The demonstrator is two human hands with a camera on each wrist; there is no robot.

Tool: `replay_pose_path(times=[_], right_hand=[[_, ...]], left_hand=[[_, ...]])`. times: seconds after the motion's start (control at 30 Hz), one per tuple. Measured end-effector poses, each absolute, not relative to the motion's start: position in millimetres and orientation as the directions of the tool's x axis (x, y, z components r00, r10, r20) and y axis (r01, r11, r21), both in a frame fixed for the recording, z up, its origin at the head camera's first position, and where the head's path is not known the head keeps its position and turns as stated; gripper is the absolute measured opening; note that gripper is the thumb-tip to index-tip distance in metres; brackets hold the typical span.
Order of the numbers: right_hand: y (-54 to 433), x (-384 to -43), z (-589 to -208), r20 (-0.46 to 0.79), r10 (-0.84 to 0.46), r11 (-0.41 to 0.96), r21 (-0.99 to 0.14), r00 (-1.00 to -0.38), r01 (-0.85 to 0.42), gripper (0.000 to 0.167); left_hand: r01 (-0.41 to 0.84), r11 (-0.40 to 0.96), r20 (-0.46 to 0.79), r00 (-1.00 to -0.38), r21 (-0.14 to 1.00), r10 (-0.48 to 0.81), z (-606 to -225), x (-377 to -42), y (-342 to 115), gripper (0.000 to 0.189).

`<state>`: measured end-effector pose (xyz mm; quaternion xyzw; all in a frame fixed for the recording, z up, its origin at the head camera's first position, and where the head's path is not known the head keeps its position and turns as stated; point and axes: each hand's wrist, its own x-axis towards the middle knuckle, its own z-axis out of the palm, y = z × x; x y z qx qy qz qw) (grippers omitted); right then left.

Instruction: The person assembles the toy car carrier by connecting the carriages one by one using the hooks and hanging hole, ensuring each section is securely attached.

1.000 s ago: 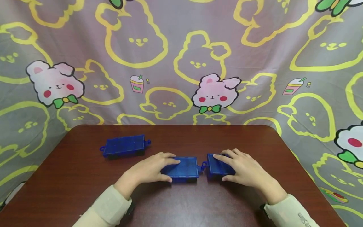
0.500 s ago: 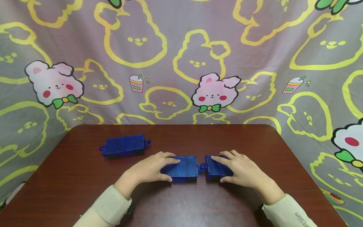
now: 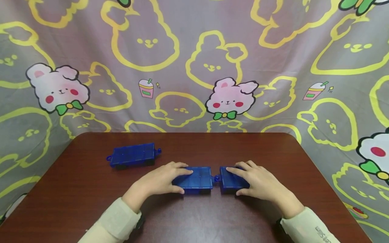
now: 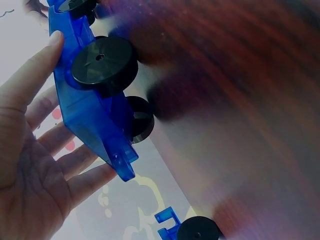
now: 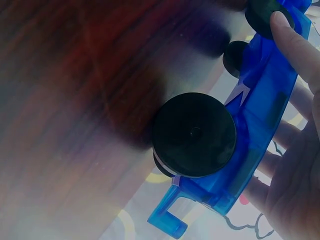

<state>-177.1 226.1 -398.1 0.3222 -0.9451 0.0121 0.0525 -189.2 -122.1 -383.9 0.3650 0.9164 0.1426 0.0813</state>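
Observation:
Two translucent blue toy wagon bases with black wheels stand end to end on the brown table. My left hand grips the rear of the left wagon base, thumb on the near side, fingers on the far side. Likewise my right hand holds the right wagon base by its sides. Between them the couplings overlap; whether they are locked cannot be told. The right wrist view shows a bent hook at the right base's outer end. A small loop ends the left base.
A third blue wagon base, with a coupling at each end, stands at the back left of the table. A patterned curtain with cartoon rabbits hangs behind the table and along its sides.
My right hand has brought its wagon base slightly left, narrowing the gap. The couplings, separate at their tips before, now overlap, and the ring appears lower. My left hand has stayed put.

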Motion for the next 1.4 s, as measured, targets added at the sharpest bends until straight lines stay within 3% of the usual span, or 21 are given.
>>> replay_pose_path(times=[0.47, 0.93, 1.4], right_hand=[[224.8, -176.4, -396.8, 0.099, -0.602, 0.795, -0.018, -0.793, -0.606, 0.076], [206.8, -180.3, -382.0, 0.116, -0.601, 0.771, -0.178, -0.791, -0.612, 0.074], [171.5, -190.8, -380.1, 0.123, -0.653, 0.699, -0.280, -0.747, -0.657, 0.074]], left_hand=[[0.648, 0.702, -0.053, -0.722, 0.295, 0.690, -385.2, -189.4, -124.2, 0.065], [0.634, 0.701, -0.013, -0.739, 0.328, 0.674, -379.0, -189.1, -149.0, 0.063], [0.518, 0.804, 0.056, -0.849, 0.292, 0.526, -361.9, -201.4, -211.8, 0.060]])
